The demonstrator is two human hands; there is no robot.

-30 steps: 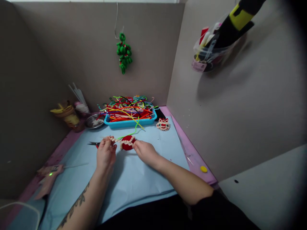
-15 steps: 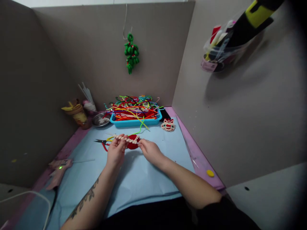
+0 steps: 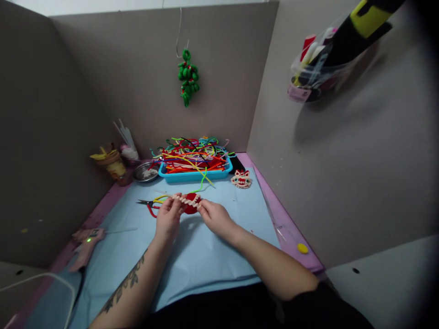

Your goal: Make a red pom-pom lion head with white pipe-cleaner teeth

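Observation:
Between my two hands stretches a cream pipe cleaner (image 3: 188, 201), twisted or braided into a wavy strip and bent at its right end. My left hand (image 3: 168, 214) pinches its left part. The fingers of my right hand (image 3: 211, 214) close on its right end. Just behind the strip is a round red piece (image 3: 191, 209), partly covered by it and by my fingers; whether it is held or lies on the mat cannot be made out. Scissors (image 3: 149, 202) with red and yellow handles lie beside my left hand, their handles partly hidden.
A blue tray (image 3: 195, 175) heaped with colourful pipe cleaners stands at the back. Right of it lies a cream-and-red face ornament (image 3: 241, 179). A pink glue gun (image 3: 87, 244) with a green light lies left, near a metal dish (image 3: 146, 172). A yellow disc (image 3: 302, 248) sits right.
My left hand has slid slightly right along the cream strip, nearer my right hand. The whole view has shifted a little; my right hand keeps its grip.

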